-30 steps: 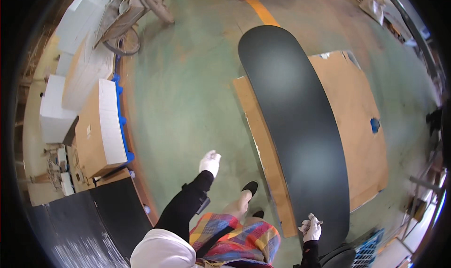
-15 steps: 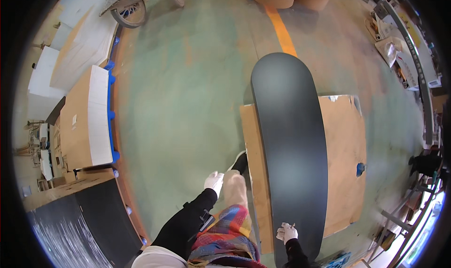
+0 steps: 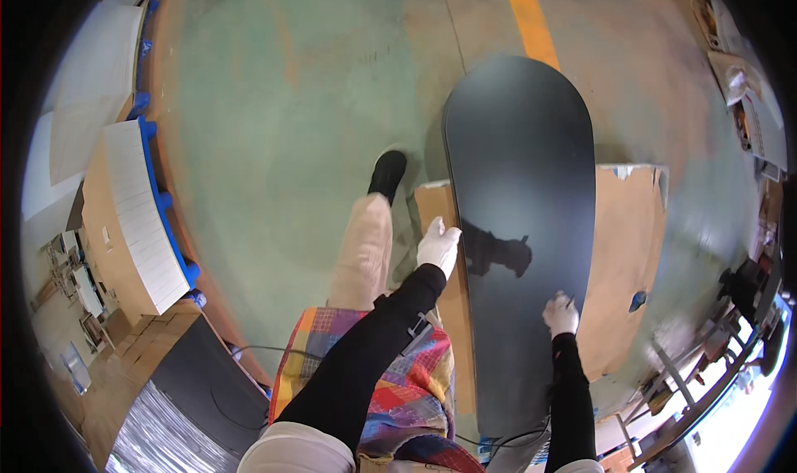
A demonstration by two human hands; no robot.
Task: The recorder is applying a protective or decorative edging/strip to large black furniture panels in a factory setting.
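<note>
A long dark grey panel (image 3: 523, 166) with a rounded far end lies lengthwise in front of me, over a sheet of brown cardboard (image 3: 627, 249). Both my hands wear white gloves. My left hand (image 3: 438, 247) is just beside the panel's left edge, above the cardboard strip, its thumb and fingers apart and holding nothing I can see. A dark reflection of that arm shows on the glossy surface. Over the right part of the panel, my right hand (image 3: 561, 314) has its fingers curled in; a small dark bit shows at the fingertips, too small to name.
Stacked boards and cartons (image 3: 124, 224) on blue supports line the left. Film-wrapped dark panels (image 3: 191, 390) stand at the near left. An orange stripe (image 3: 531, 21) crosses the green floor (image 3: 290, 141) ahead. A metal frame (image 3: 681, 373) stands at the right; a cable (image 3: 506, 440) hangs near me.
I have stepped forward along the panel. Both hands have moved farther ahead, the left coming up to the panel's left edge and the right shifting toward its right side.
</note>
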